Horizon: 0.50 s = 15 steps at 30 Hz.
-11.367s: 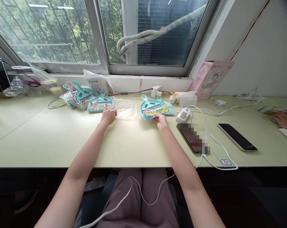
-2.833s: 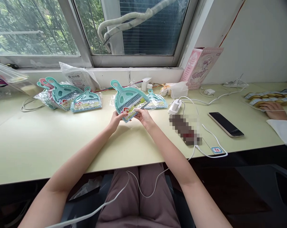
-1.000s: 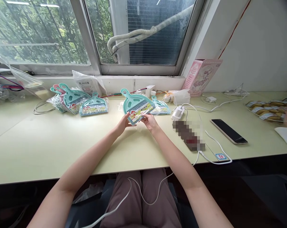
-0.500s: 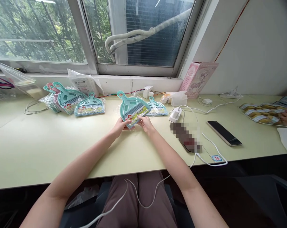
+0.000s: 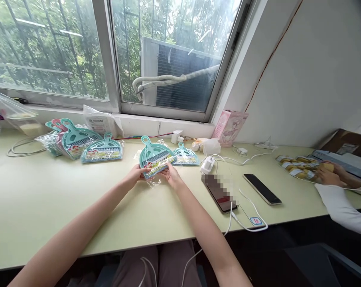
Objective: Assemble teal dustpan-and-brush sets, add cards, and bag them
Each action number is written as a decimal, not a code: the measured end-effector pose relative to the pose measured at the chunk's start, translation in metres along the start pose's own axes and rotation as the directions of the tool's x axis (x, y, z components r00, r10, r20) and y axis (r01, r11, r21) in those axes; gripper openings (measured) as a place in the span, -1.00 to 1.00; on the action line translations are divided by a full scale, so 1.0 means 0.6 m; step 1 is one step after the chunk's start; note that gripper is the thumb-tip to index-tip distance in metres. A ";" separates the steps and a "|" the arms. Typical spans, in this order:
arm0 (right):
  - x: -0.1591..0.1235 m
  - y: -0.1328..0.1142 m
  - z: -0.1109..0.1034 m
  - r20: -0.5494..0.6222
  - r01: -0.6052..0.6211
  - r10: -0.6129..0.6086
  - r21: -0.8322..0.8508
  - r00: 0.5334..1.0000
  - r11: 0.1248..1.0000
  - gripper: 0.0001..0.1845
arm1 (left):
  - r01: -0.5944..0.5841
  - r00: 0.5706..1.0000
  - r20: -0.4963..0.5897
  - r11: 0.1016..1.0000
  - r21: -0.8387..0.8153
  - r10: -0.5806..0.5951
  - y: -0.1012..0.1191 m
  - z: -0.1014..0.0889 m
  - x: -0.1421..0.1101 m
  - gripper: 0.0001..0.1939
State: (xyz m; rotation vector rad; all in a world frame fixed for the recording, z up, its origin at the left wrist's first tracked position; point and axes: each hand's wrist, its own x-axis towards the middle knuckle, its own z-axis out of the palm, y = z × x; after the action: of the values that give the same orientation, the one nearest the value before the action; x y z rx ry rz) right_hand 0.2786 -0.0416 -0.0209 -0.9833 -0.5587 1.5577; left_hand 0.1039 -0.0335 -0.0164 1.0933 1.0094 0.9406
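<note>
Several bagged teal dustpan sets (image 5: 74,140) lie heaped on the left of the pale green desk (image 5: 48,207), with a single bagged set (image 5: 101,150) just beside them. The left hand (image 5: 135,173) is closed on the lower left edge of a bagged teal dustpan (image 5: 152,153). Its long axis slants from the handle, up-left above that hand, down towards the right hand (image 5: 171,174), which grips the wider lower right end. A third bagged set (image 5: 184,156) lies just beyond.
</note>
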 end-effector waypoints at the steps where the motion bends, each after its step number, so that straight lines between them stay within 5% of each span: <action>1: 0.003 -0.004 -0.004 -0.018 0.006 -0.006 -0.001 1.000 1.000 -0.69 | -0.019 1.000 -0.025 1.000 -0.013 0.019 0.005 -0.005 0.001 -0.60; 4: 0.007 -0.023 -0.026 -0.086 0.142 -0.149 -0.081 0.985 0.986 -0.59 | -0.120 0.984 -0.143 0.991 -0.057 0.111 0.021 -0.028 0.004 -0.60; 6: 0.007 -0.038 -0.042 -0.120 0.349 -0.387 -0.253 0.914 0.902 -0.68 | -0.170 0.967 -0.207 0.981 -0.095 0.148 0.030 -0.049 0.007 -0.58; 8: 0.002 -0.049 -0.055 -0.045 0.537 -0.645 -0.513 0.762 0.670 -0.79 | -0.186 0.958 -0.244 0.975 -0.120 0.152 0.039 -0.071 0.009 -0.57; 10: -0.004 -0.052 -0.061 0.142 0.587 -0.750 -0.721 0.646 0.369 -0.55 | -0.194 0.954 -0.255 0.973 -0.126 0.157 0.047 -0.087 0.008 -0.58; 12: -0.010 -0.047 -0.060 0.324 0.568 -0.725 -0.815 0.608 0.112 -0.31 | -0.193 0.958 -0.240 0.974 -0.119 0.160 0.054 -0.093 0.003 -0.59; 15: -0.016 -0.036 -0.056 0.477 0.546 -0.641 -0.831 0.601 -0.106 -0.20 | -0.173 0.975 -0.160 0.978 -0.116 0.154 0.060 -0.091 -0.006 -0.60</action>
State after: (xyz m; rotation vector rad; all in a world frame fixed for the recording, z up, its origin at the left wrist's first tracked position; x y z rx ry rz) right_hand 0.3185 -0.0512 -0.0187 -1.3458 -1.7875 0.0751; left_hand 0.0471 -0.0165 0.0112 1.0189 0.9759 1.2212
